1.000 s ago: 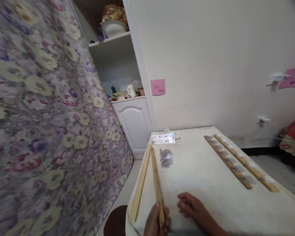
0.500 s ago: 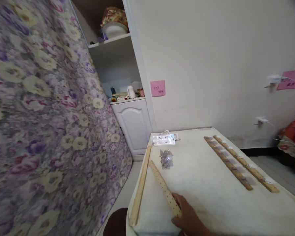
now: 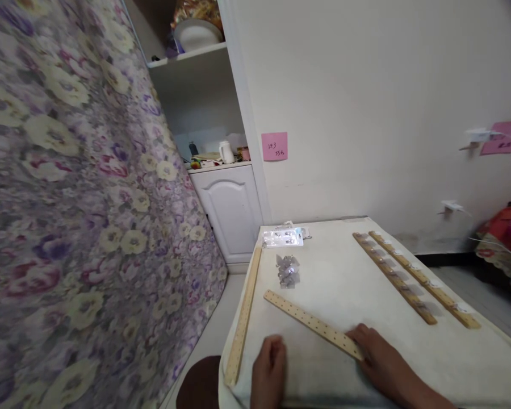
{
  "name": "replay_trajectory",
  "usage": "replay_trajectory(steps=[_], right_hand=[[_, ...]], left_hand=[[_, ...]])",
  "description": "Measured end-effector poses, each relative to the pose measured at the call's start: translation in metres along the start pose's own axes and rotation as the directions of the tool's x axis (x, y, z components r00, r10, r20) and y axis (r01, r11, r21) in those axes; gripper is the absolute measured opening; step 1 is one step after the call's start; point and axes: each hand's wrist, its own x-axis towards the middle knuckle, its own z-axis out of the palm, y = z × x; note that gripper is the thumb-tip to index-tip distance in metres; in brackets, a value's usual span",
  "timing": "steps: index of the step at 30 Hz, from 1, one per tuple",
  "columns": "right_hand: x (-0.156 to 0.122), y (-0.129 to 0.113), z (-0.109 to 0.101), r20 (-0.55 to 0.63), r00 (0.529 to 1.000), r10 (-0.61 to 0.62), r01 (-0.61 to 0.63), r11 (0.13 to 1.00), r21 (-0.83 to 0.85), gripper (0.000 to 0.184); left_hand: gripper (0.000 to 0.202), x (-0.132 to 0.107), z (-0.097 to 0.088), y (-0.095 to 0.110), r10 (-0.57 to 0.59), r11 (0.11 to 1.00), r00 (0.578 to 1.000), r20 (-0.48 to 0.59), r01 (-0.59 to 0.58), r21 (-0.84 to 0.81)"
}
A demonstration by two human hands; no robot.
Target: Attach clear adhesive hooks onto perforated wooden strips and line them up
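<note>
My right hand (image 3: 377, 359) grips the near right end of a pale wooden strip with rows of small holes (image 3: 310, 321). The strip lies slantwise over the cloth, its far end pointing left. My left hand (image 3: 269, 369) is at the near edge of the table, fingers curled in a loose fist, and nothing shows in it. Left of that hand, a second holed wooden strip (image 3: 244, 318) runs along the table's left side. A small heap of clear and metal hooks (image 3: 288, 270) lies beyond the held strip.
A cloth-covered table (image 3: 323, 267) stands against the wall. Two wooden strips bearing clear hooks, an inner one (image 3: 394, 278) and an outer one (image 3: 426, 279), lie at the right. A clear plastic package (image 3: 282, 237) is at the back left. Beside the table hangs a floral curtain (image 3: 111, 238).
My right hand has moved right, swinging the held strip's near end rightward so it lies flatter across the view. My left hand has come into view at the near edge.
</note>
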Motion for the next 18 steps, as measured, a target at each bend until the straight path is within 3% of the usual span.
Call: replay_trajectory(steps=[4,8,11,18], right_hand=[[0.005,0.008,-0.004,0.037,0.999,-0.002,0.002,1.000,-0.007,0.048],[0.000,0.009,0.002,0.072,0.997,0.009,-0.012,0.999,0.038,0.046],[-0.005,0.020,0.007,0.041,0.996,0.078,-0.081,0.994,0.079,0.050],[-0.004,0.033,0.005,0.108,0.979,0.172,-0.190,0.964,0.185,0.048]], left_hand=[[0.043,0.038,-0.011,-0.007,0.176,0.945,0.968,-0.178,-0.116,0.305],[0.056,0.068,0.001,-0.020,0.225,0.852,0.957,-0.185,-0.102,0.513],[0.056,0.081,0.010,-0.025,0.250,0.810,0.952,-0.178,-0.104,0.578],[0.053,0.091,0.012,-0.024,0.204,0.777,0.966,-0.161,-0.060,0.627]])
